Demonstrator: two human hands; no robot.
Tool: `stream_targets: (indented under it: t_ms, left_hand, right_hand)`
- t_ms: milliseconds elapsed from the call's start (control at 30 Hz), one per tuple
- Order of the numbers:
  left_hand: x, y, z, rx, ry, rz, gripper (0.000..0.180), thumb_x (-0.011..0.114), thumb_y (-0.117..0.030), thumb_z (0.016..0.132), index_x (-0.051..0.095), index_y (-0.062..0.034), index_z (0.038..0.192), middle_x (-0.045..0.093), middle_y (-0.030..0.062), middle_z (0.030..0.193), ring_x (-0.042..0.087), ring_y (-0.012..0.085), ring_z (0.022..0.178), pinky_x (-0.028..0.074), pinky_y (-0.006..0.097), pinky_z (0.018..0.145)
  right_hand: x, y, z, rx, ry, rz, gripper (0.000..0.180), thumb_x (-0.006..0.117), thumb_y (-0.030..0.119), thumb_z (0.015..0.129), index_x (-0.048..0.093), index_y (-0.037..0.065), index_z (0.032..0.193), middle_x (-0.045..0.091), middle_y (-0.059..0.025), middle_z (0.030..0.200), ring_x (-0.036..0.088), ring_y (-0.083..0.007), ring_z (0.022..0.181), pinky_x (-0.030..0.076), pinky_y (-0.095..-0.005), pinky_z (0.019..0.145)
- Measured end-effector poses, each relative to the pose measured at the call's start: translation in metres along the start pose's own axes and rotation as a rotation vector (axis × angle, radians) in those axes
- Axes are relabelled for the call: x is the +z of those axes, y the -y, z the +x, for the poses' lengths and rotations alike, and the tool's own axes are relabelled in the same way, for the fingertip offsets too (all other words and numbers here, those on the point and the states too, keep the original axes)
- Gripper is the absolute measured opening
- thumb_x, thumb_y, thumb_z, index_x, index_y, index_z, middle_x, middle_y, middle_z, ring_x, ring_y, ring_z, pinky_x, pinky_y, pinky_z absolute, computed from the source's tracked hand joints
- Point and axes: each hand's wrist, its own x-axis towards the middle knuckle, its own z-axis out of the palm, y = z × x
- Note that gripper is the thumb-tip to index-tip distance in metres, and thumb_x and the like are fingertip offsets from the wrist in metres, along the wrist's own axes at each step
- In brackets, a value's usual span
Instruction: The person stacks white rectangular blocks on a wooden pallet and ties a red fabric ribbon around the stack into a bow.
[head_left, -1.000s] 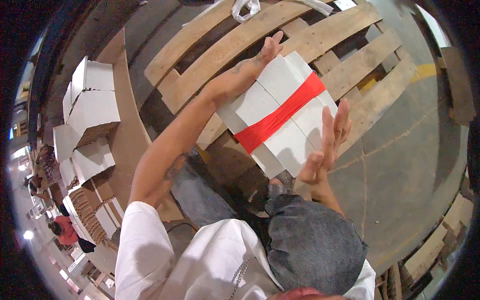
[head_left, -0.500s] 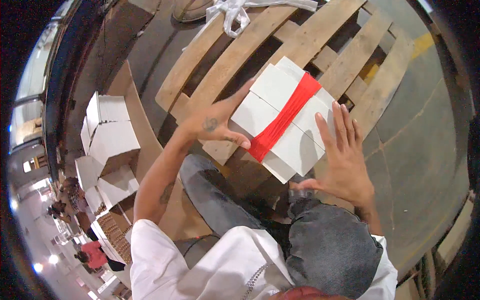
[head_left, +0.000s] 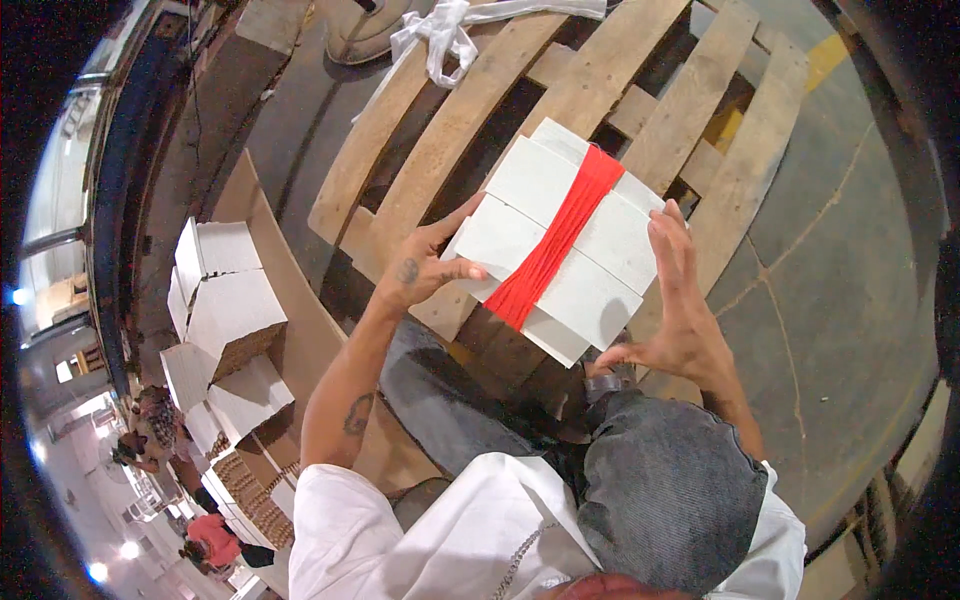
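A bundle of white flat blocks or panels (head_left: 600, 295), with a wide wrap of red string (head_left: 560, 235) around its middle, sits tilted over the pallet in front of me. My left hand (head_left: 430, 262) grips its left edge, thumb on top near the red wrap, other fingers partly hidden at the side. Along the right edge curves my right hand (head_left: 685, 320). Its fingertips meet the far right corner and its thumb reaches the near corner. The bundle's underside is out of sight.
A wooden slatted pallet (head_left: 590, 75) lies on the floor ahead, with a knotted white cloth strip (head_left: 440, 40) at its far end. To the left, stacked white blocks (head_left: 235, 305) stand beside brown cardboard (head_left: 345, 415). Several people (head_left: 210, 540) are in the left background.
My right hand's spread fingers have drawn in against the bundle's right edge. The bundle has shifted slightly left in view, and my left hand still holds its left side.
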Motion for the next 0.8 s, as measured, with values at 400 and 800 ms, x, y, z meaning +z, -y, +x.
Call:
stream_targets:
  t_ms: [400, 800]
  left_hand:
    - [0.006, -0.002, -0.007, 0.015, -0.083, -0.012, 0.088, 0.082, -0.041, 0.071, 0.045, -0.0059, 0.143, 0.058, 0.0151, 0.133, 0.051, 0.0244, 0.125, 0.036, 0.038, 0.107]
    - [-0.013, 0.029, -0.001, 0.027, 0.052, -0.177, 0.093, 0.055, -0.066, 0.085, 0.037, 0.0028, 0.145, 0.04, 0.017, 0.148, 0.037, 0.026, 0.137, 0.023, 0.039, 0.115]
  right_hand:
    - [0.014, -0.005, 0.0, -0.077, -0.16, -0.024, 0.126, 0.079, 0.07, 0.049, 0.027, 0.009, 0.145, 0.029, -0.0217, 0.139, 0.022, -0.0486, 0.138, 0.021, -0.0626, 0.111]
    - [0.027, -0.018, -0.007, -0.117, -0.337, -0.052, 0.114, 0.061, 0.075, 0.069, 0.025, 0.001, 0.147, 0.025, -0.0254, 0.148, 0.022, -0.0443, 0.141, 0.02, -0.0555, 0.113]
